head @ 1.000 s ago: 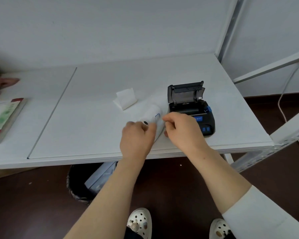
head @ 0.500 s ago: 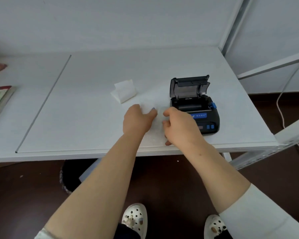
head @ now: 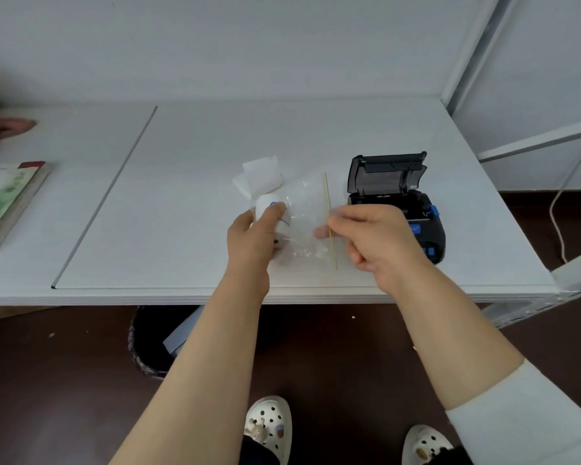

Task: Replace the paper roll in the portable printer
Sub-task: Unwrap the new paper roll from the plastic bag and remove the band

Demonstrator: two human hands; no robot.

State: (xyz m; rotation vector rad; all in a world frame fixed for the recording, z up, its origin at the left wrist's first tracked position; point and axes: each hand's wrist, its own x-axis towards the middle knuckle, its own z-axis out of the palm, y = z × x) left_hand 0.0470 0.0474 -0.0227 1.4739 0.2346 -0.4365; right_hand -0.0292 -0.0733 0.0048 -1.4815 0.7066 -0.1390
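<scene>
A black portable printer point(head: 399, 209) with blue buttons stands on the white table point(head: 182, 229), lid raised. Left of it my left hand point(head: 254, 234) grips a white paper roll point(head: 269, 213) that pokes out of a clear plastic bag point(head: 307, 223). My right hand point(head: 373, 238) pinches the bag at its yellow-striped edge, close in front of the printer. A folded piece of white paper point(head: 260, 177) lies just behind the roll.
A stack of booklets point(head: 10, 203) lies at the table's left end, with another person's hand point(head: 0, 130) behind it. A dark bin point(head: 155, 340) sits under the table. White shelf posts point(head: 467, 62) and a cable point(head: 560, 203) are at right.
Both hands lifted from the table surface; the roll has slid partly out of the bag to the left while my right hand pulls the bag's striped edge to the right.
</scene>
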